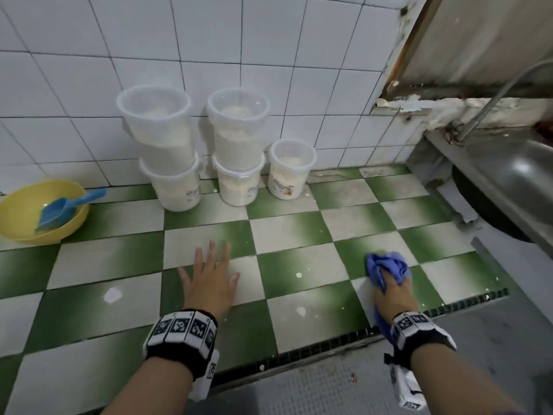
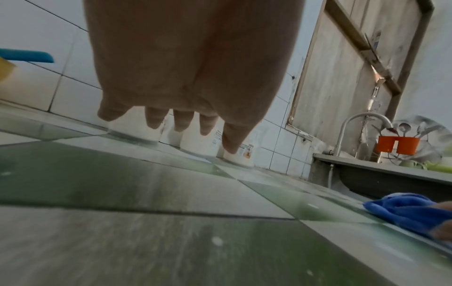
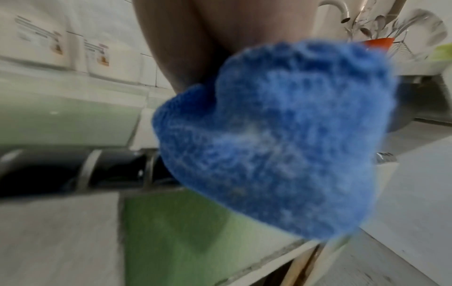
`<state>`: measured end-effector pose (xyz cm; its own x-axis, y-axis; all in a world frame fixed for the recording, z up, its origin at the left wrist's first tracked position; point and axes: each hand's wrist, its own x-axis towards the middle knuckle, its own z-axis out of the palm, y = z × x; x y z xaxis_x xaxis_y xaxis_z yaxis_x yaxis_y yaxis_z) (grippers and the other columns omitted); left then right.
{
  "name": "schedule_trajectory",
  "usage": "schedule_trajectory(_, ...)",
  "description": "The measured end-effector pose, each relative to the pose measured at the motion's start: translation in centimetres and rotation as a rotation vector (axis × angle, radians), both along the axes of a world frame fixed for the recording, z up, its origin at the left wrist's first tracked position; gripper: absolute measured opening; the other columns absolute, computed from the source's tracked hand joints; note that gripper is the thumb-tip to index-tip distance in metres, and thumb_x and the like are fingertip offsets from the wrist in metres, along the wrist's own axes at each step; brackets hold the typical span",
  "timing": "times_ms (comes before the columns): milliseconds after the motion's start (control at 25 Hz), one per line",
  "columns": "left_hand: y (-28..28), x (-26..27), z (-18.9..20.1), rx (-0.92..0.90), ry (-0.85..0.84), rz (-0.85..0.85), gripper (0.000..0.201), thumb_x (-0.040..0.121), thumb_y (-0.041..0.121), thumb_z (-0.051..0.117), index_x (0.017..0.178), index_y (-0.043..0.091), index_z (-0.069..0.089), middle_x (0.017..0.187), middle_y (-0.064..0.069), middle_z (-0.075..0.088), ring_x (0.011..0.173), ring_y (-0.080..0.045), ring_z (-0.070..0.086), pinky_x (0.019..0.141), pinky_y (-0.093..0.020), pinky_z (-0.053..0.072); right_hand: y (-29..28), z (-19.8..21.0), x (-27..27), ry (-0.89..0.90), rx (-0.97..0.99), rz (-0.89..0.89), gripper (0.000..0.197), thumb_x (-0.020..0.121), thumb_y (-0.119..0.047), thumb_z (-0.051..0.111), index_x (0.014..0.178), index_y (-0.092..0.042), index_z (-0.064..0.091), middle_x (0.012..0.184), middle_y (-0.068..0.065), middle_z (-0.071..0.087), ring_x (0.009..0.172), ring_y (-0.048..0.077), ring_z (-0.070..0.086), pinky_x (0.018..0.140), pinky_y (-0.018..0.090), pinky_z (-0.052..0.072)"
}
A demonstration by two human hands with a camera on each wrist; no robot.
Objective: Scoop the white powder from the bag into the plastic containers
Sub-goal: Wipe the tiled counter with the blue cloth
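Behind sink (image 2: 381,172), L-wrist only: utensils (image 2: 403,127)

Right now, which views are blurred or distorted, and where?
Head view: wide-angle bending of the wall tiles, mostly sharp; the left hand slightly smeared, soft glare on the sink. Left wrist view: the counter streaks with motion blur, palm close and soft. Right wrist view: the blue cloth fills the frame, fuzzy; background container labels unreadable.
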<state>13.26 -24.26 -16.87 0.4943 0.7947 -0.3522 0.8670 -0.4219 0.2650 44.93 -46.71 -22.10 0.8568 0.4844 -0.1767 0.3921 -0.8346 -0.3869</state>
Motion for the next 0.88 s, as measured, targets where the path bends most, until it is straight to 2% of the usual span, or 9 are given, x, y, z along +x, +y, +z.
schedule_trajectory(80,0.4,0.6,-0.7,-0.029,0.046,0.002,0.065,0.100,0.050,0.028,0.153,0.035,-0.007,0.161,0.000,-0.017,0.149,-0.029,-0.013,0.115,-0.065,0.002,1.4,-0.2,-0.8,-0.022,-0.098,0.056,0.059,0.089,-0.025,0.056,0.144,-0.021,0.036,0.153,0.023,0.011,0.140,0.042,0.015,0.117,0.040,0.017)
schedule_trajectory(160,0.4,0.9,-1.3,-0.057,0.090,-0.002,0.063,0.099,0.053,0.026,0.153,0.037,-0.003,0.162,0.001,-0.015,0.148,-0.030,-0.013,0.114,-0.067,0.002,3.4,0.0,-2.6,-0.036,-0.107,0.202,0.061,0.091,-0.030,0.054,0.147,-0.024,0.031,0.155,0.023,0.005,0.143,0.042,0.010,0.118,0.042,0.016)
schedule_trajectory(320,0.4,1.7,-1.1,-0.048,0.117,-0.004,0.062,0.099,0.054,0.025,0.154,0.036,0.000,0.163,0.001,-0.010,0.149,-0.031,-0.010,0.115,-0.065,0.005,6.7,-0.1,-8.6,0.001,-0.003,0.532,0.058,0.091,-0.030,0.046,0.147,-0.025,0.032,0.157,0.014,0.011,0.144,0.037,0.013,0.117,0.042,0.018)
schedule_trajectory(440,1.4,2.8,-0.5,-0.032,0.091,-0.012,0.061,0.100,0.051,0.026,0.154,0.034,0.004,0.163,0.000,-0.006,0.149,-0.030,-0.005,0.116,-0.061,0.007,6.3,0.5,-13.0,0.092,0.017,0.661,0.059,0.089,-0.027,0.043,0.147,-0.024,0.033,0.158,0.010,0.011,0.146,0.031,0.010,0.119,0.040,0.014)
schedule_trajectory(480,2.0,3.5,-0.4,-0.030,0.088,-0.028,0.060,0.100,0.050,0.026,0.154,0.034,0.005,0.163,0.001,-0.004,0.149,-0.029,-0.003,0.116,-0.060,0.009,5.6,0.8,-13.5,0.103,0.037,0.678,0.057,0.088,-0.029,0.040,0.145,-0.025,0.037,0.158,0.010,0.014,0.145,0.028,0.014,0.119,0.037,0.015)
schedule_trajectory(560,3.1,5.1,-0.4,-0.011,0.094,-0.074,0.060,0.100,0.051,0.025,0.154,0.035,0.006,0.163,0.002,-0.003,0.149,-0.028,0.001,0.116,-0.059,0.012,4.1,1.6,-13.3,0.116,0.067,0.677,0.058,0.083,-0.036,0.035,0.139,-0.027,0.045,0.155,0.008,0.021,0.142,0.025,0.023,0.117,0.031,0.019)
schedule_trajectory(680,3.8,7.7,-0.7,-0.042,0.066,-0.139,0.059,0.100,0.051,0.028,0.154,0.038,0.007,0.163,0.005,-0.004,0.150,-0.025,-0.001,0.117,-0.058,0.009,2.2,1.8,-11.5,0.142,0.062,0.551,0.055,0.082,-0.038,0.039,0.134,-0.027,0.051,0.155,0.007,0.021,0.141,0.025,0.027,0.116,0.030,0.024)
schedule_trajectory(800,3.8,9.2,-1.2,-0.055,0.073,-0.189,0.060,0.099,0.052,0.029,0.153,0.039,0.006,0.163,0.006,-0.008,0.150,-0.024,-0.006,0.117,-0.060,0.006,0.6,1.8,-9.1,0.125,0.024,0.370,0.054,0.086,-0.024,0.052,0.139,-0.025,0.046,0.157,0.006,0.015,0.142,0.025,0.027,0.114,0.026,0.024)
schedule_trajectory(880,3.7,9.8,-1.3,-0.075,0.054,-0.176,0.060,0.099,0.052,0.031,0.153,0.039,0.008,0.163,0.007,-0.010,0.149,-0.024,-0.008,0.116,-0.062,0.008,-1.1,1.8,-6.6,0.124,0.064,0.194,0.055,0.089,-0.019,0.056,0.142,-0.025,0.042,0.154,0.005,0.019,0.137,0.021,0.032,0.112,0.021,0.023)
